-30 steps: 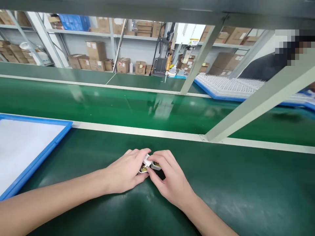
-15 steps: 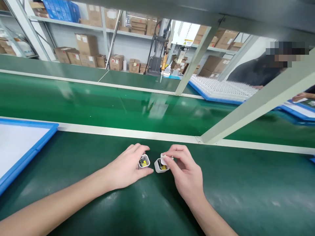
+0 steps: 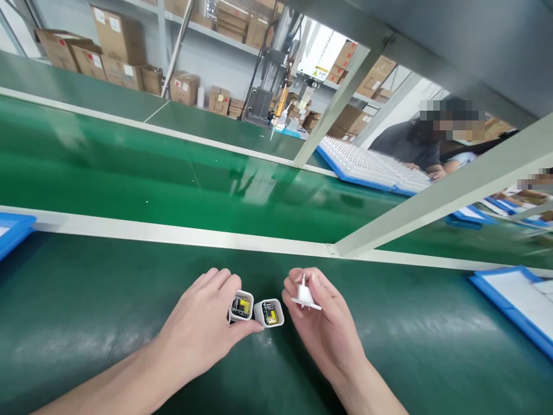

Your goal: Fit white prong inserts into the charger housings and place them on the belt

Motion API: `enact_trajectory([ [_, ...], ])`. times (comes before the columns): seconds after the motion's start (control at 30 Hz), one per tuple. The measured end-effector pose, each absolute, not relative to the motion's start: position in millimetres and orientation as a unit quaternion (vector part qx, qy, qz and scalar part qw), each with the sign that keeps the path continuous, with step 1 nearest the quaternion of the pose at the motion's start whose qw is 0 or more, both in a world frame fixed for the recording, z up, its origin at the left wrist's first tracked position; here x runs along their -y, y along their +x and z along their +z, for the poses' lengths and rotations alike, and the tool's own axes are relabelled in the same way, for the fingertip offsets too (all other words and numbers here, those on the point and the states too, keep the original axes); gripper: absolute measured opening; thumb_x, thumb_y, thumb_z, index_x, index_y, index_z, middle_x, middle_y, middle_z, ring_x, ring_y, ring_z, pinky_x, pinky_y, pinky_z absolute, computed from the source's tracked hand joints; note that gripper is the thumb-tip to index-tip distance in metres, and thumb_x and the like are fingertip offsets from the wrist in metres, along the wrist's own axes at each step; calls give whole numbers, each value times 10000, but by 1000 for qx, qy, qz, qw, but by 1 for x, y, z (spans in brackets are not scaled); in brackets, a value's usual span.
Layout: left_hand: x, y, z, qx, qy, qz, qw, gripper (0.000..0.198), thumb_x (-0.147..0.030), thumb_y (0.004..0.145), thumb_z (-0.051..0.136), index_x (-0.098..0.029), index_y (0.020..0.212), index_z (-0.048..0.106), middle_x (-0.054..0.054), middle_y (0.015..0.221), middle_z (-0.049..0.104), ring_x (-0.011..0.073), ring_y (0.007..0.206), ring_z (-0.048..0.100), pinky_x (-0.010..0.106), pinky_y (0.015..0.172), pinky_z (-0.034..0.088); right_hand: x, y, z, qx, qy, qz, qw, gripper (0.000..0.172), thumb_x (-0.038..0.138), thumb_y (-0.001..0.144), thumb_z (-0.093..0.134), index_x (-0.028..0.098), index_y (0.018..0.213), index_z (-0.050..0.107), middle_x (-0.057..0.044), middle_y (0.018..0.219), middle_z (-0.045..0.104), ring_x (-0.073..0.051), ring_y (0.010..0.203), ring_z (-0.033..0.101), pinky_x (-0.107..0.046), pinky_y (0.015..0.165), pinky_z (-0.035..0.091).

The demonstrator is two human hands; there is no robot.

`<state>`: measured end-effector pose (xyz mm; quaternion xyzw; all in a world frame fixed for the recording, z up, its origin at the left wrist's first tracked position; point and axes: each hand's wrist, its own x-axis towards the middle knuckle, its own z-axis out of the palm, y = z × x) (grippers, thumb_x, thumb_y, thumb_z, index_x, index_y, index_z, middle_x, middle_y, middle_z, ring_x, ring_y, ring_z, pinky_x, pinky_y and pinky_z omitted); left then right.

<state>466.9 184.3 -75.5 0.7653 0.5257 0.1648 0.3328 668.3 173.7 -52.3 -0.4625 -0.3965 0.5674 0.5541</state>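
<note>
My left hand (image 3: 196, 328) curls its fingers (image 3: 220, 282) around an open white charger casing (image 3: 241, 305) with a yellow part inside. A second casing (image 3: 269, 313) sits just beside it on the green desk (image 3: 86, 300). My right hand (image 3: 324, 328) pinches a white plug cap (image 3: 305, 297) narrowly between its fingers.

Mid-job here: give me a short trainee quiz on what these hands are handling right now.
1. What does the right hand hold?
A) a blue-framed tray
B) a white plug piece with a prong
C) a cardboard box

2. True or false: the left hand holds the white plug piece.

3. How many open white casings with yellow parts inside show between the hands?

Key: 1 B; 2 false; 3 two.
</note>
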Motion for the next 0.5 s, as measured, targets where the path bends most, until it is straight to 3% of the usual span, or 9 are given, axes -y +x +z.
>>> enact_trajectory([
  [0.23,-184,461,-76,-482,774,191,364,339,-465,795,742,-249,985,564,30,1024,603,260,947,544,389,789,437,-175,673,-55,406,-476,550,554,223,433,860,753,229,836,668,-20,914,601,-114,684,539,-248,615,509],
  [0.3,-185,461,-76,-476,778,189,364,334,-480,795,750,-243,926,554,25,997,607,252,913,540,381,768,428,-173,673,-56,450,-477,520,548,178,404,865,756,241,838,690,-16,910,609,-116,670,553,-255,597,514],
  [0.4,-185,466,-78,-494,781,180,338,466,-533,733,807,-222,787,465,15,887,588,235,822,514,365,705,393,-168,670,-54,589,-475,391,525,47,288,900,727,260,862,724,-26,879,622,-151,729,594,-263,588,510],
  [0.5,-182,472,-81,-489,794,192,307,511,-531,723,821,-218,778,420,8,855,561,222,796,493,356,689,365,-164,664,-50,734,-457,237,442,109,165,915,688,263,933,731,-44,894,660,-187,807,617,-303,650,525],
])
